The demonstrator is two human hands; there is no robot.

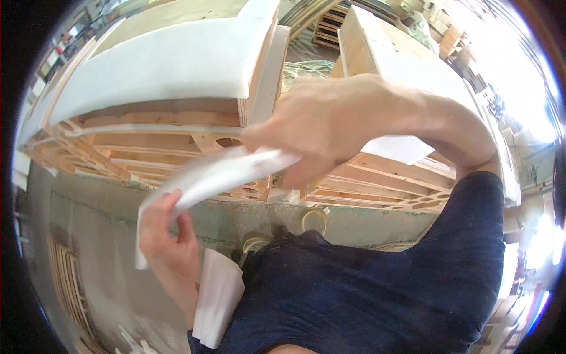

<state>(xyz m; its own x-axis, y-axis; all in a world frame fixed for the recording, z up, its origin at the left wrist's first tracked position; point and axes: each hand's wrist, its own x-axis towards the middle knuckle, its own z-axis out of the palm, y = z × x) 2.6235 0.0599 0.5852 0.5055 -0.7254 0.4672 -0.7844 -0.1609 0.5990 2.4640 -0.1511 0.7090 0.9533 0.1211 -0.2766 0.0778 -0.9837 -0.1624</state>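
Observation:
A white, soft-looking strip of padding (221, 177) is stretched at a slant between my two hands. My left hand (168, 236) pinches its lower part between thumb and fingers, and a short end hangs past them. At the upper end, my right hand (321, 121) is closed around the strip, somewhat smeared by motion. More folded white strips (218, 298) lie over my left forearm. Just beyond the hands stands a wooden frame (171, 118) with open slats, its top covered by a white padding sheet (153, 68).
A second wooden frame (377, 174) with white covering stands to the right, partly behind my right arm. Wooden pallets (330, 26) and clear plastic film (306, 69) are in the gap behind. Yellowish rings (303, 223) lie on the floor, and slats (68, 277) lie at the lower left.

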